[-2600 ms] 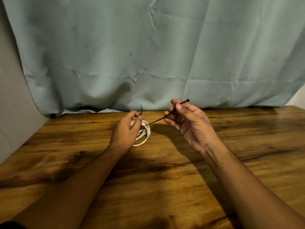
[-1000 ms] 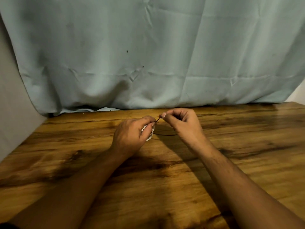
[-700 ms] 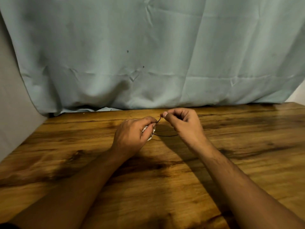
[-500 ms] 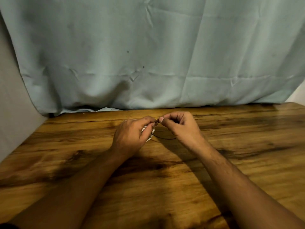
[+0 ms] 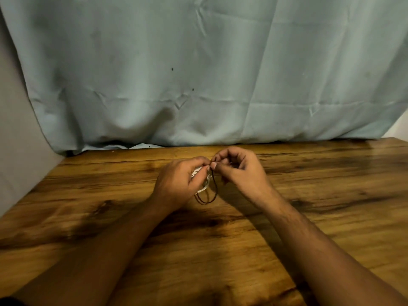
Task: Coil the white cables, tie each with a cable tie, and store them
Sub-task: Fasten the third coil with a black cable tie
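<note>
The cable (image 5: 203,188) is white; the cable tie (image 5: 215,192) looped by it is near black. The tabletop (image 5: 320,186) is warm brown wood grain with darker streaks. Along its far edge hangs a pale blue-grey cloth (image 5: 198,62) with a few dark specks; the left wall (image 5: 13,133) is grey.

The light is dim and warm, a pale glare lies on the table (image 5: 379,151) at far right, dark soft shadows cross its middle, all is slightly blurred, and the curtain (image 5: 198,62) bows at the edges.
</note>
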The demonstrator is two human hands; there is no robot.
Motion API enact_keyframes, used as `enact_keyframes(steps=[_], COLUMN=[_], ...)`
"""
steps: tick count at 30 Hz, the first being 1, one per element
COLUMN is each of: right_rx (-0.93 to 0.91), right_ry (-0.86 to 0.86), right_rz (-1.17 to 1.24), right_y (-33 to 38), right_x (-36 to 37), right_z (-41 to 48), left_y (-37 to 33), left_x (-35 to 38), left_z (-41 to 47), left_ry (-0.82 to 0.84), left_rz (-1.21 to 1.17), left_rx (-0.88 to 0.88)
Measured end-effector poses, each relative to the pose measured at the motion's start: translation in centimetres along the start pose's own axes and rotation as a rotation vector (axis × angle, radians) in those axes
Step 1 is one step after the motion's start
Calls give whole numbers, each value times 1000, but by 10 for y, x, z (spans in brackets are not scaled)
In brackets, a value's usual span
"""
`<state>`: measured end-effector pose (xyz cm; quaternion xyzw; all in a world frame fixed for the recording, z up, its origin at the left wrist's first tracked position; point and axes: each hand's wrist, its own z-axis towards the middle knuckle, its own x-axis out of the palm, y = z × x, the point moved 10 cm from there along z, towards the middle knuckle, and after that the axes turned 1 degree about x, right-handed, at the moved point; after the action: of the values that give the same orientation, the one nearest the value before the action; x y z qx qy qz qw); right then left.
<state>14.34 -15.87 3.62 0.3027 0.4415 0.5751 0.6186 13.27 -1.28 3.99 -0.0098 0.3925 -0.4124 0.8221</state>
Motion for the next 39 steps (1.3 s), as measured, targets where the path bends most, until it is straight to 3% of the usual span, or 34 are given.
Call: enact_keyframes(steps=[7, 10, 19, 26, 35, 39], right_rx=[7, 19, -15, -81, 125, 7], right_ry=[-47, -37, -54, -421, -43, -35], right_rz=[203, 209, 137, 431, 273, 156], right_y=[7, 8, 13, 14, -20, -16], right_x=[-2, -1, -9, -78, -3, 0], right_z=[-4, -7, -6, 0, -9, -8], left_y=[7, 13, 19, 30, 33, 32], left_x=[21, 25, 33, 29, 31, 35], left_z=[1, -3, -6, -8, -10, -9], left_ry=[111, 97, 109, 65, 35, 62], left_rz=[-594, -732, -888, -874, -879, -856], left_rx=[-227, -336, -433, -499, -546, -535])
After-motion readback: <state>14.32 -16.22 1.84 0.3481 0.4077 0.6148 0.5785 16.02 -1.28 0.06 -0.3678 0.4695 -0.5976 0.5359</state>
